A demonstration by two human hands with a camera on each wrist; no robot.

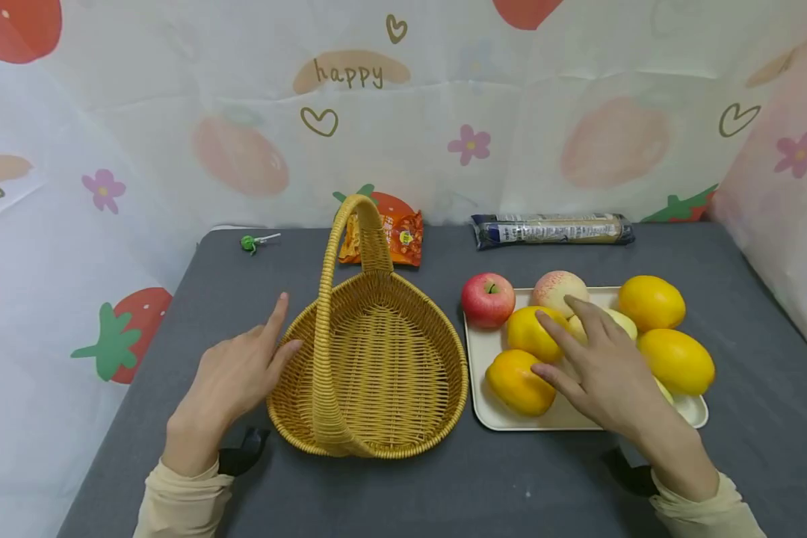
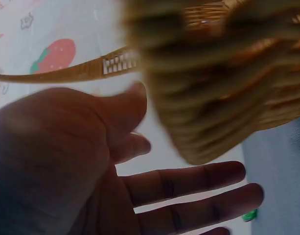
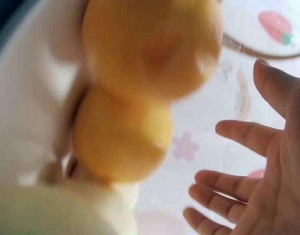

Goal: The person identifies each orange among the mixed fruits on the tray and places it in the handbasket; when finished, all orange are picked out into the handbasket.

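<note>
A woven wicker basket with a tall arched handle stands in the middle of the table, with nothing inside. At its left rim is my left hand, fingers extended; in the left wrist view the thumb and fingers are straight beside the wicker wall. My right hand hovers over a cream tray of fruit, fingers spread and holding nothing. Beneath and around it are several yellow-orange oval fruits, a pinkish peach and pale yellow fruit, partly hidden by the hand. A red apple sits at the tray's back-left corner.
Behind the basket lies an orange snack packet, partly covered by the handle. A long dark-wrapped packet lies along the table's back edge. A green lollipop is at the back left. A printed cloth hangs behind the grey table.
</note>
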